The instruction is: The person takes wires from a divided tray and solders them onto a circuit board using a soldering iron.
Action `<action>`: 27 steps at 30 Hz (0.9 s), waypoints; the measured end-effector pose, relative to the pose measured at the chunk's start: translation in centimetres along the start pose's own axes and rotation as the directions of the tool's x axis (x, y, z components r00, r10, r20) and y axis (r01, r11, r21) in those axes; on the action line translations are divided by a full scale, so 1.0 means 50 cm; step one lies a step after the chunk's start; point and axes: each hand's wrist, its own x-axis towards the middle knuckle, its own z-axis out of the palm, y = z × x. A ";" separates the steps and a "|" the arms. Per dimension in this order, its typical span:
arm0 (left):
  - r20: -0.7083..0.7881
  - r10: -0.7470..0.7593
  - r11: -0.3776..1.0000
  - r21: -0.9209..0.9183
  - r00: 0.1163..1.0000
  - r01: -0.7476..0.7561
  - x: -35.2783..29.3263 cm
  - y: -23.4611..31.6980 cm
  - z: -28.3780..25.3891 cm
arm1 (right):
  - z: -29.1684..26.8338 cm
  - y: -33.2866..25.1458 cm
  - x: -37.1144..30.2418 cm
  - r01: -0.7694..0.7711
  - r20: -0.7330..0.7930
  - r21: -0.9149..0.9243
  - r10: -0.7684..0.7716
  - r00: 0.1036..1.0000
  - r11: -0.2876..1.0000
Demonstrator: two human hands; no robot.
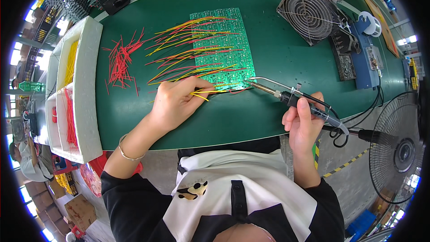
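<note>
A green circuit board panel point(226, 40) lies on the green table, with rows of red, yellow and black wires point(179, 56) reaching out from it to the left. My left hand point(181, 101) is closed near the panel's lower left corner, pinching yellow wires point(201, 94) whose far ends reach the lowest row. In my right hand point(304, 121) is a soldering iron point(291, 98), gripped by its handle. A thin metal tube runs along the iron, and both tips meet at the panel's lower right corner.
Loose red wires point(123, 60) lie left of the panel. A white foam box point(87, 94) of yellow and red wires stands at the left edge. A square fan point(307, 9), a blue soldering station point(365, 47) and a solder spool point(369, 24) stand right; a large fan point(403, 148) is beside the table.
</note>
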 end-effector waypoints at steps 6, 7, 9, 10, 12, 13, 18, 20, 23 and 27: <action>-0.007 -0.020 1.000 0.012 1.000 0.020 0.008 0.014 -0.009 | -0.001 -0.012 0.013 0.005 -0.001 -0.003 -0.005 1.000 1.000; -0.007 0.008 1.000 0.026 1.000 -0.008 0.005 0.014 -0.009 | -0.003 -0.017 0.020 0.016 0.003 -0.006 -0.016 1.000 1.000; -0.016 0.045 0.998 0.053 0.999 -0.044 0.001 0.010 -0.013 | -0.010 -0.037 0.047 0.064 0.014 -0.029 -0.064 0.998 0.998; -0.023 0.113 0.985 0.131 0.993 -0.109 0.000 0.009 -0.016 | -0.010 -0.052 0.067 0.104 0.012 -0.032 -0.104 0.995 0.994; -0.073 0.279 0.919 0.308 0.957 -0.245 0.006 0.013 -0.028 | -0.006 -0.090 0.103 0.212 0.009 -0.068 -0.212 0.977 0.975; -0.082 0.286 0.914 0.322 0.955 -0.246 0.012 0.016 -0.040 | -0.002 -0.108 0.122 0.280 0.013 -0.099 -0.280 0.960 0.955; -0.241 0.195 0.896 0.437 0.951 -0.073 0.021 0.018 -0.104 | -0.018 -0.127 0.183 0.459 0.079 -0.176 -0.452 0.888 0.871; -0.298 -0.103 0.891 0.396 0.949 0.221 0.026 0.014 -0.138 | -0.029 -0.109 0.193 0.439 0.064 -0.190 -0.435 0.898 0.878; -0.412 -0.340 0.857 0.234 0.845 0.459 0.003 -0.012 -0.225 | -0.057 -0.071 0.194 0.447 0.041 -0.232 -0.450 0.892 0.864; -0.503 -0.178 0.831 0.384 0.846 0.403 -0.061 -0.023 -0.340 | -0.090 -0.039 0.183 0.533 0.041 -0.409 -0.568 0.822 0.741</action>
